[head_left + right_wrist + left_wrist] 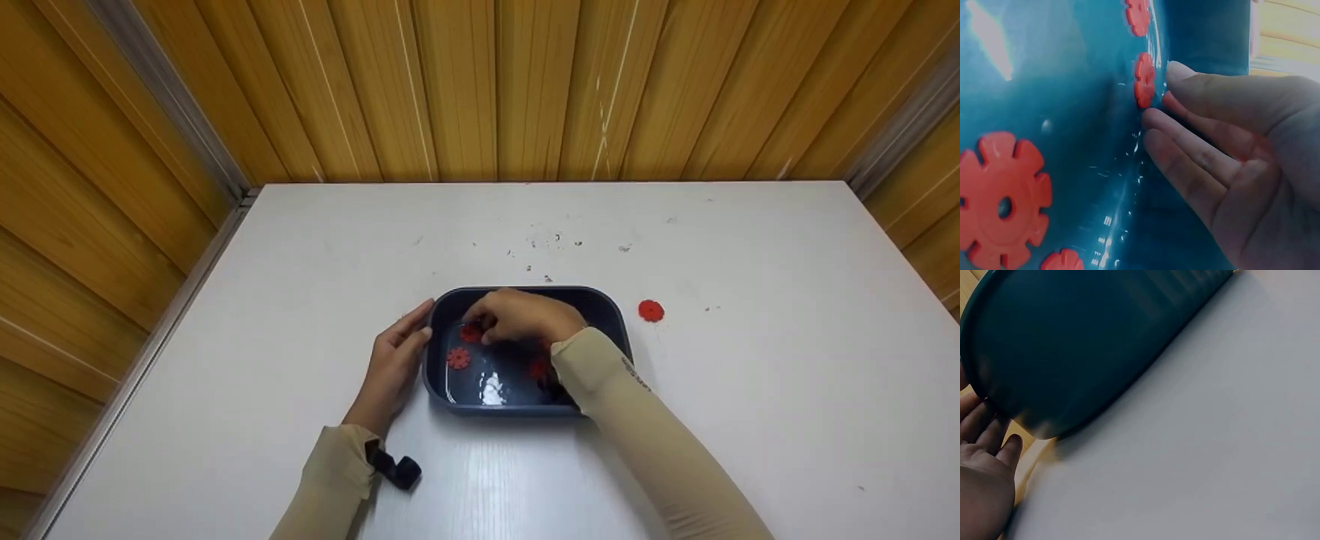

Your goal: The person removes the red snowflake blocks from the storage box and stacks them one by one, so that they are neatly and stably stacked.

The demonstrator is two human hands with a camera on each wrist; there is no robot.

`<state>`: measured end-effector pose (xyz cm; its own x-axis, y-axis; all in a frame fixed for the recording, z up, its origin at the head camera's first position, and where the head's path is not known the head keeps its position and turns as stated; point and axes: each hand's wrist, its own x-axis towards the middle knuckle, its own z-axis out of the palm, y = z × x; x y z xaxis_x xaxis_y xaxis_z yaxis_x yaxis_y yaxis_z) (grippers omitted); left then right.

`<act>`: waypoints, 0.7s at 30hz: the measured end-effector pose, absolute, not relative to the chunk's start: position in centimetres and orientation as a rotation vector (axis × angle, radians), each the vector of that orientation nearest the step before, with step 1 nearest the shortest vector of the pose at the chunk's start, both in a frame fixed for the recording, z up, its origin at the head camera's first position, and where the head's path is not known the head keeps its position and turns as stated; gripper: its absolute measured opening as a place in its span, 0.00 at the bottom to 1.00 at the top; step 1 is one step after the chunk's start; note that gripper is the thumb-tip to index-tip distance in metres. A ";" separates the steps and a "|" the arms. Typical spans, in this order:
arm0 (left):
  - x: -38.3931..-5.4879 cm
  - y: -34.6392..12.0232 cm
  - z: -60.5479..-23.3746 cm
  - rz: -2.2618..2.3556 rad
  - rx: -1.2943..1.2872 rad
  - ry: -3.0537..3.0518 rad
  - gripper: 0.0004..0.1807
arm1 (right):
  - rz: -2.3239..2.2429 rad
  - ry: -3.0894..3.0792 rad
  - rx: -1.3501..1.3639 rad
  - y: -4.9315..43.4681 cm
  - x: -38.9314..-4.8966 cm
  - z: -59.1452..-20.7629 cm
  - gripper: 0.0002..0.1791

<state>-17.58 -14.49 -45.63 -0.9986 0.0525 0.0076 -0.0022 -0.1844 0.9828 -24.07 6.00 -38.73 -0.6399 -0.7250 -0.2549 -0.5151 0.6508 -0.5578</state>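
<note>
A dark blue rectangular tray (495, 409) stands on the white table, with several red notched plastic discs inside. My left hand (396, 360) rests its fingers and thumb against the tray's left wall; in the left wrist view the fingers lie at the tray's (1072, 354) outer side. My right hand (529, 315) reaches down into the tray. In the right wrist view its thumb and fingertips stand right beside a red disc (1144, 80), with a gap between them. A larger-looking disc (1005, 197) with a centre hole lies farther off. Another disc (458, 358) sits near the tray's left side.
One red disc (651, 310) lies on the table (750, 390) to the right of the tray. Small dark marks dot the tabletop behind it. Wood-look panels (495, 90) rise along the table's back and left side.
</note>
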 end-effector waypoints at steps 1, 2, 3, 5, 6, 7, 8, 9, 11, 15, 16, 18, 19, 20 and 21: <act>-17.6 -14.5 -45.6 2.386 0.059 1.987 0.26 | -0.604 2.408 -0.969 5.9 -24.1 -38.8 0.23; -17.6 -14.5 -45.6 2.385 0.056 1.987 0.26 | -0.594 2.409 -0.970 5.9 -24.0 -38.8 0.23; -17.6 -14.5 -45.6 2.386 0.058 1.981 0.26 | -0.583 2.413 -0.975 5.8 -24.0 -38.9 0.23; -17.6 -14.5 -45.7 2.389 0.060 1.975 0.26 | -0.561 2.425 -0.981 5.7 -23.9 -38.9 0.22; -17.6 -14.5 -45.7 2.392 0.063 1.971 0.26 | -0.554 2.431 -0.986 5.7 -23.9 -38.9 0.22; -17.6 -14.5 -45.7 2.394 0.066 1.968 0.26 | -0.548 2.436 -0.991 5.7 -23.9 -38.9 0.22; -17.6 -14.5 -45.7 2.397 0.067 1.964 0.26 | -0.542 2.442 -0.996 5.7 -23.9 -38.9 0.21; -17.6 -14.5 -45.8 2.398 0.065 1.961 0.26 | -0.538 2.446 -1.000 5.7 -23.8 -38.9 0.21; -17.6 -14.5 -45.8 2.393 0.059 1.967 0.26 | -0.545 2.448 -1.001 5.7 -23.8 -39.0 0.20; -17.6 -14.5 -45.8 2.385 0.043 1.972 0.26 | -0.559 2.441 -1.002 5.6 -23.8 -39.1 0.19; -17.6 -14.5 -45.7 2.385 0.042 1.973 0.26 | -0.561 2.440 -1.001 5.6 -23.7 -39.1 0.19; -17.6 -14.5 -45.7 2.388 0.039 1.974 0.26 | -0.555 2.439 -1.000 5.6 -23.7 -39.1 0.18; -17.6 -14.5 -45.7 2.389 0.039 1.975 0.26 | -0.552 2.440 -1.000 5.6 -23.7 -39.1 0.18; -17.6 -14.5 -45.7 2.390 0.040 1.975 0.26 | -0.547 2.441 -0.999 5.6 -23.6 -39.1 0.17; -17.6 -14.5 -45.7 2.395 0.041 1.969 0.26 | -0.540 2.445 -1.007 5.6 -23.6 -39.2 0.17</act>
